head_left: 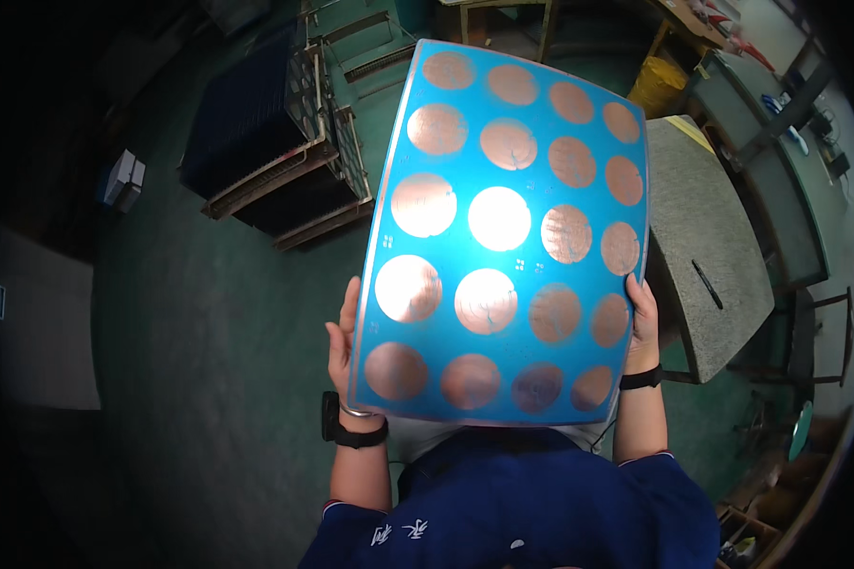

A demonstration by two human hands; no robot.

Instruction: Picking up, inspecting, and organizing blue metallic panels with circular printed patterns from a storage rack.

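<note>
A large blue panel [522, 156] covered with rows of copper-coloured round patches is held up flat in front of me, and light glares off its middle circles. My left hand [342, 337] grips its lower left edge, and a black wrist device [337, 427] sits just below that hand. My right hand [642, 318] grips the lower right edge and wears a thin black band on the wrist. My dark blue jacket [522, 503] fills the bottom of the view.
A grey speckled table [707, 237] with a black pen [707, 284] stands right of the panel. A stack of dark panels on a cart [275, 142] is at upper left. Green floor [209, 332] lies on the left; a workbench [778, 171] runs along the right.
</note>
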